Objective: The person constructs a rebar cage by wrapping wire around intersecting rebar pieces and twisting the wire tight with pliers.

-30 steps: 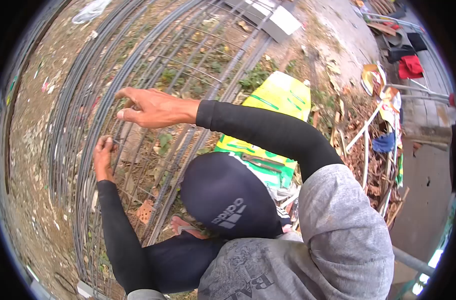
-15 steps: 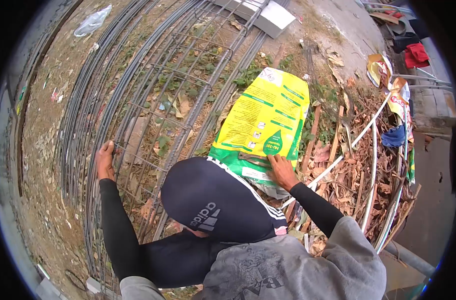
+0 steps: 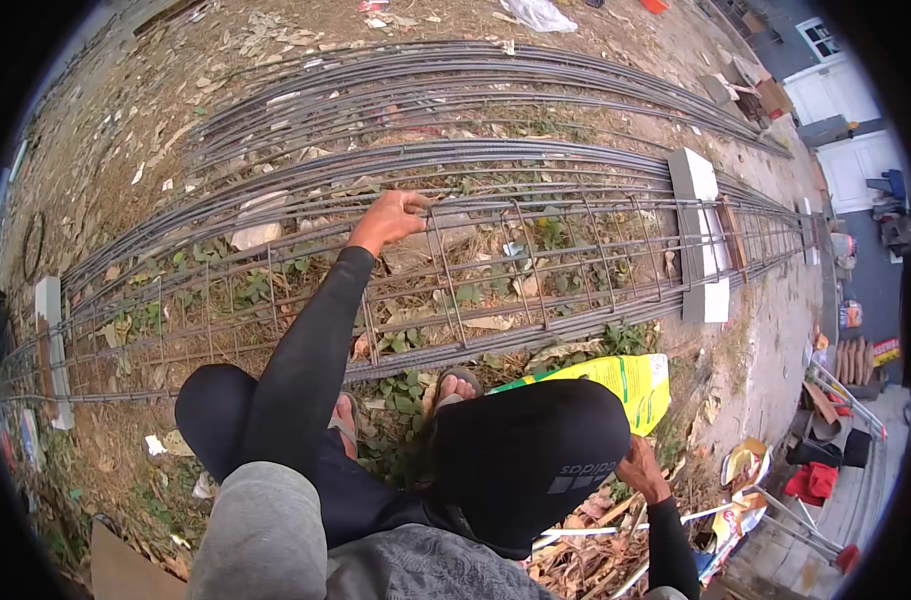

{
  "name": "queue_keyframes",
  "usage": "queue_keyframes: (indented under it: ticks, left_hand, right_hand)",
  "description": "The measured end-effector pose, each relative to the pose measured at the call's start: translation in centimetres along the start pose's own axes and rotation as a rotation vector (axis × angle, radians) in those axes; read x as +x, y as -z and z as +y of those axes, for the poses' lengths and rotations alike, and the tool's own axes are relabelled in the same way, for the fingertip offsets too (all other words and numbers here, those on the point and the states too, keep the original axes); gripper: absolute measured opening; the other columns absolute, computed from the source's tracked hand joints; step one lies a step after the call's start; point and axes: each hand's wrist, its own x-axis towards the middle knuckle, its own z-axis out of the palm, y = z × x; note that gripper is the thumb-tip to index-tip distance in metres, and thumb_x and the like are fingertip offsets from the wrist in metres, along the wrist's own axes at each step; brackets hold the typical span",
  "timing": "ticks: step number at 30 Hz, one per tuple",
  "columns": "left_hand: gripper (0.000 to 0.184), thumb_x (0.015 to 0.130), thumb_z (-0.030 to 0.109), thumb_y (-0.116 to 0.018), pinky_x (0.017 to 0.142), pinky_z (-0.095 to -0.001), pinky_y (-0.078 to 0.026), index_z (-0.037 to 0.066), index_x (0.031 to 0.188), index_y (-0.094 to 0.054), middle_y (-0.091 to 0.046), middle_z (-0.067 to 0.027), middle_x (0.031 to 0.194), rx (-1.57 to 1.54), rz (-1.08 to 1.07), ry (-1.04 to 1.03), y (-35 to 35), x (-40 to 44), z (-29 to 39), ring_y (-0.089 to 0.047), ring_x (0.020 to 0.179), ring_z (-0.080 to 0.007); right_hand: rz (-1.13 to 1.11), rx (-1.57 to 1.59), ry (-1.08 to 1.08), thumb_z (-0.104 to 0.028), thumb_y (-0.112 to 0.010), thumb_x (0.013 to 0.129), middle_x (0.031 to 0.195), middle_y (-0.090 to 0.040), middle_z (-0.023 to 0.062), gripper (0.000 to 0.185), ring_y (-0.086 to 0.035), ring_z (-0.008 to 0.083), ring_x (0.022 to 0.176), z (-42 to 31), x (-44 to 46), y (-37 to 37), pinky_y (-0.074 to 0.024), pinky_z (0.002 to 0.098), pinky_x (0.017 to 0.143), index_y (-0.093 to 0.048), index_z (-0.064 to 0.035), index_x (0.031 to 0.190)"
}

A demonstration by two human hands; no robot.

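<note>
My left hand [image 3: 387, 222] is at the top edge of a long rebar cage [image 3: 545, 325], its fingers closed around a bar by one of the square stirrups. Black sleeve covers that forearm. Down at the right, my right hand [image 3: 645, 472] is beside my raised knee, close to a yellow and green plastic bag [image 3: 643, 385]. The knee hides its fingertips, so I cannot see what they hold. Part of the bag is also behind the knee. My sandalled feet [image 3: 459, 384] stand just on the near side of the cage.
Loose rebar rods [image 3: 415, 68] lie in bundles beyond the cage. A pale block [image 3: 703, 225] supports the cage at the right, another block [image 3: 51, 300] at the left. Dry leaves and white pipes [image 3: 585, 531] are at the lower right. A red cloth [image 3: 811, 482] lies further right.
The view has swung right and up, showing the cage's length. My right hand has come away from the metal tool on the bag to beside my knee. My left hand stays at the cage.
</note>
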Motion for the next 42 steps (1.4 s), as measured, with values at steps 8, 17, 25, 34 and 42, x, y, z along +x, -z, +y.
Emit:
queue_keyframes:
  ticks: [8,17,25,34,42]
  left_hand:
    - [0.035,0.083,0.029,-0.082,0.1,-0.0512,-0.043,0.005,0.107,-0.077,-0.075,-0.0196,0.1,0.274,0.337,-0.105,-3.0,-1.5,0.3,-0.069,0.1,-0.0379]
    - [0.015,0.085,0.02,-0.074,0.1,-0.0468,-0.038,0.006,0.086,-0.072,-0.071,-0.0129,0.083,0.284,0.57,-0.273,-4.9,-1.6,-0.4,-0.067,0.09,-0.0297]
    - [0.016,0.088,0.02,-0.069,0.105,-0.0461,-0.034,0.005,0.092,-0.069,-0.071,-0.0093,0.087,0.297,0.589,-0.239,-5.8,-1.1,-0.7,-0.064,0.094,-0.025]
    - [0.013,0.086,0.018,-0.073,0.102,-0.0452,-0.035,0.006,0.087,-0.068,-0.071,-0.0098,0.086,0.23,0.591,-0.247,-5.4,-1.4,-0.5,-0.064,0.093,-0.0253]
    - [0.013,0.086,0.018,-0.073,0.102,-0.0454,-0.035,0.005,0.088,-0.068,-0.07,-0.0101,0.084,0.221,0.592,-0.25,-5.4,-1.5,-0.5,-0.064,0.093,-0.026]
  right_hand:
    - [0.084,-1.042,0.471,-0.001,-0.062,0.092,0.09,-0.063,0.0131,0.055,-0.068,0.0367,0.072,-33.3,16.7,9.0,-0.0529,0.047,0.064,-0.058,-0.0248,0.141]
    - [-0.176,-1.68,0.849,-0.017,-0.063,0.097,0.107,-0.064,0.0104,0.035,-0.071,0.0292,0.089,-46.2,36.6,0.3,-0.0577,0.0429,0.076,-0.067,-0.026,0.131]
    - [-0.475,-1.819,0.725,-0.016,-0.065,0.095,0.106,-0.063,0.0121,0.043,-0.073,0.0302,0.09,-46.2,41.3,-2.1,-0.056,0.0422,0.074,-0.063,-0.0281,0.136]
    - [-0.497,-1.9,0.792,-0.02,-0.064,0.096,0.103,-0.067,0.0041,0.032,-0.069,0.0273,0.098,-45.9,42.5,-2.5,-0.0478,0.0517,0.092,-0.071,-0.0367,0.122]
    - [-0.622,-1.798,0.731,-0.026,-0.069,0.093,0.081,-0.071,0.0045,0.018,-0.072,0.0283,0.085,-46.1,44.3,-1.8,-0.0538,0.0464,0.077,-0.076,-0.0316,0.109]
